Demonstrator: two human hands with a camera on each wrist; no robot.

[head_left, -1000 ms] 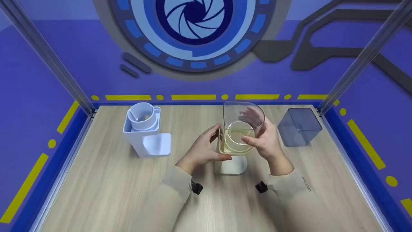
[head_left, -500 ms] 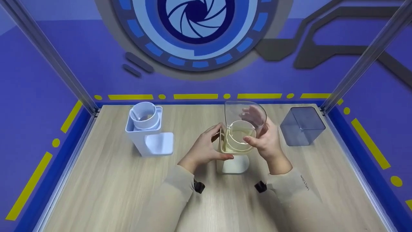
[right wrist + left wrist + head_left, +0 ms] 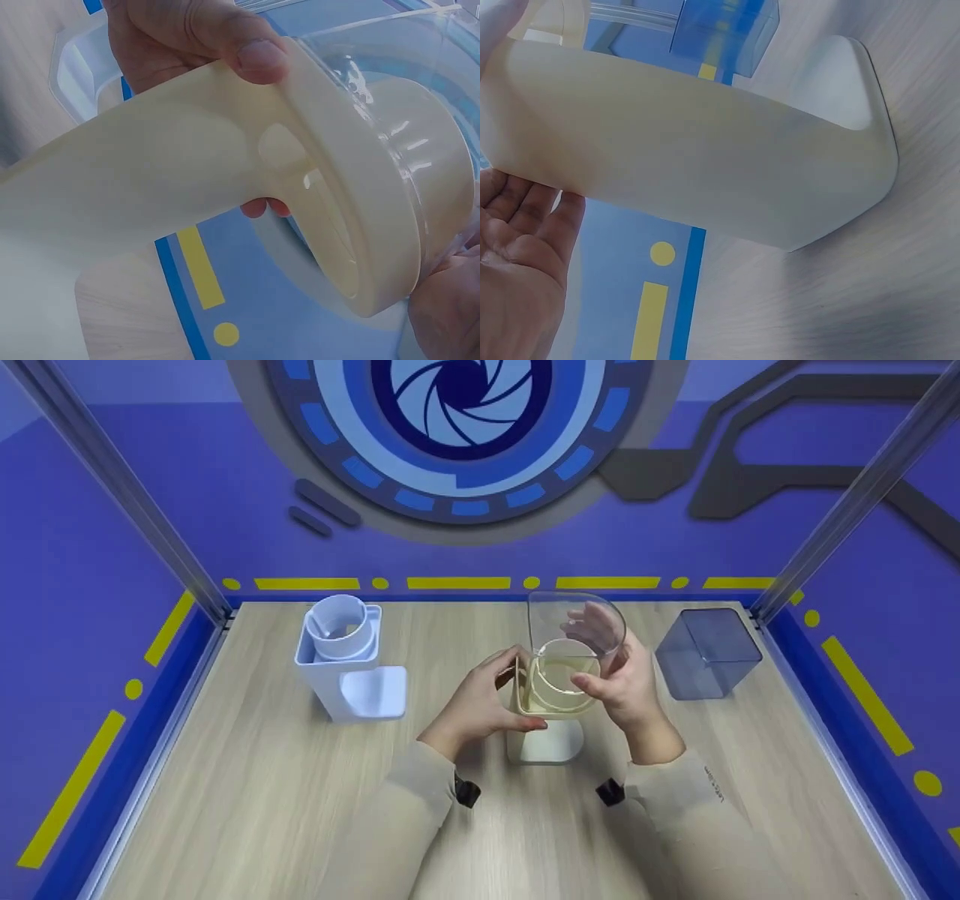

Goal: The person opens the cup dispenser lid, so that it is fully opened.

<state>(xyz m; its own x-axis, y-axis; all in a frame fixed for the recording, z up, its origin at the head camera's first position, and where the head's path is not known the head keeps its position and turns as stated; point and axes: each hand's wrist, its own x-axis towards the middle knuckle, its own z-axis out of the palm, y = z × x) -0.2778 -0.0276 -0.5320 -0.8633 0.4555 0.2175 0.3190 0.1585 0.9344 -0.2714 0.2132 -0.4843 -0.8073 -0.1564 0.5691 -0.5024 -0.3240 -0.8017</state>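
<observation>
A cream plastic dispenser stand (image 3: 553, 742) with a tall column, a flat foot and a round collar at its top stands before me, its foot on the table. My left hand (image 3: 480, 701) grips the upper column, thumb on the near side and fingers on the far side. A clear open-topped container (image 3: 551, 619) sits at the stand's top, around the collar. My right hand (image 3: 626, 690) holds that container from the right, thumb in front and fingers behind the see-through wall. In the right wrist view, the container (image 3: 337, 64) meets the cream rim.
A pale blue-white stand (image 3: 373, 694) of similar shape stands at the left of the wooden table (image 3: 247, 780). A smoky grey see-through box (image 3: 709, 656) sits at the back right. Patterned blue panels (image 3: 112, 547) and metal posts border the table.
The head view has shifted slightly, so everything appears a little farther right. Both hands keep their grip, and the stand and container hold nearly the same pose.
</observation>
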